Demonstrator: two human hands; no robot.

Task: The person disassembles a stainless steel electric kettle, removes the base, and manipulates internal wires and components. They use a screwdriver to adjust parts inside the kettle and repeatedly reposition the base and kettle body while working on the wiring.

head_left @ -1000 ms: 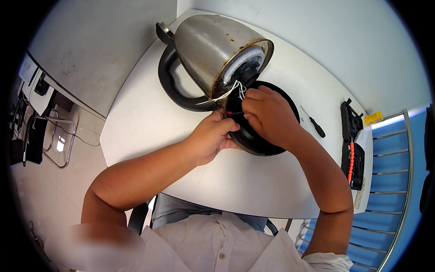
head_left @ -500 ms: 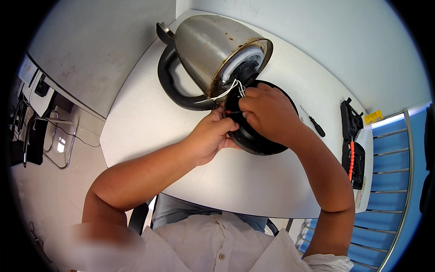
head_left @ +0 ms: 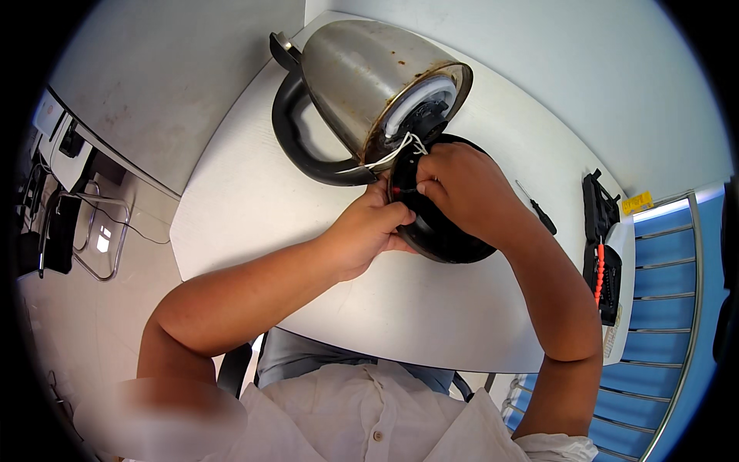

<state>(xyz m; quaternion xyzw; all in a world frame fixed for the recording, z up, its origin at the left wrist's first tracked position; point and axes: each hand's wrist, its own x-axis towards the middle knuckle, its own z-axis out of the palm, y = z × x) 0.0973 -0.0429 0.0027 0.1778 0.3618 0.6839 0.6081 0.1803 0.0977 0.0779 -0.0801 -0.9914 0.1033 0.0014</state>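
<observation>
Black base (head_left: 445, 245), apparently touching hands (head_left: 471, 194).

A creased off-white shirt (head_left: 331, 416) with a small button (head_left: 378, 436) at six o'clock; rolled right sleeve (head_left: 558, 444) near five; left sleeve blurred, probably alike; grey-blue trousers (head_left: 308, 358).

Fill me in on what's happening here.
A person's left hand grips the rim of a round black base shell while the right hand reaches into it; whether that hand holds anything is hidden. Just beyond, a metal electric kettle lies on its side, underside exposed, white wires near the right hand. A screwdriver and open tool case lie to the right.
</observation>
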